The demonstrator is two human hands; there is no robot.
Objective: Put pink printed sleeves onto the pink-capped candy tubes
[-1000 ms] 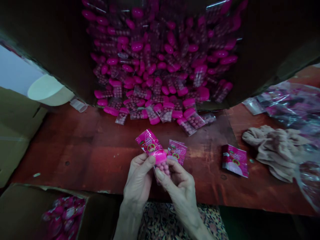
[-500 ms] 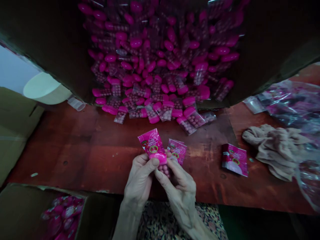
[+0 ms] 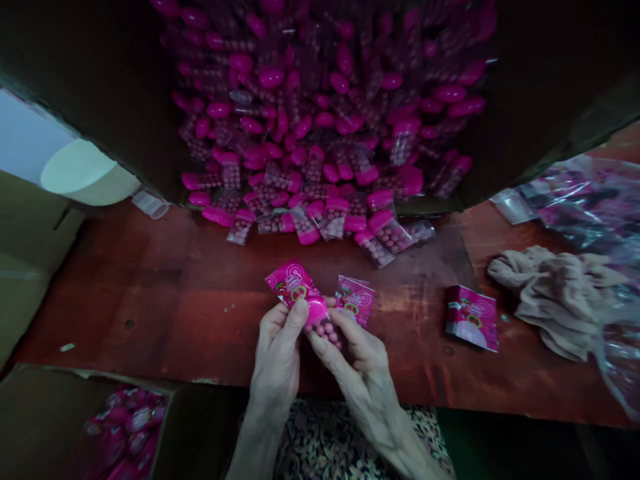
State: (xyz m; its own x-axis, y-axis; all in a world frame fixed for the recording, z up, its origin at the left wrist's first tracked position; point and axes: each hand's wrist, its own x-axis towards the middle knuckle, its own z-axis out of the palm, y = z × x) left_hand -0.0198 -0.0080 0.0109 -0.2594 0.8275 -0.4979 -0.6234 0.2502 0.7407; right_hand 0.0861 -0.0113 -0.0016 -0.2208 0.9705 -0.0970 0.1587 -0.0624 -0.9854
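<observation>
Left hand [image 3: 277,357] and right hand [image 3: 363,373] close together above the reddish wooden tabletop [image 3: 150,300], both clamped on a pink candy packet [image 3: 314,310], its printed end up and to the left, its clear tube of pink balls pinched between the fingers! Just past the right hand, a second printed sachet [image 3: 354,301] on the wood, and farther right, a third sachet [image 3: 471,318] beside a crumpled beige cloth [image 3: 555,300]. Straight ahead, a spilling heap of pink-capped candy tubes [image 3: 320,153] inside a dark cardboard carton [image 3: 85,47], and at lower left, another open carton [image 3: 200,427] with more pink packs [image 3: 125,427].
</observation>
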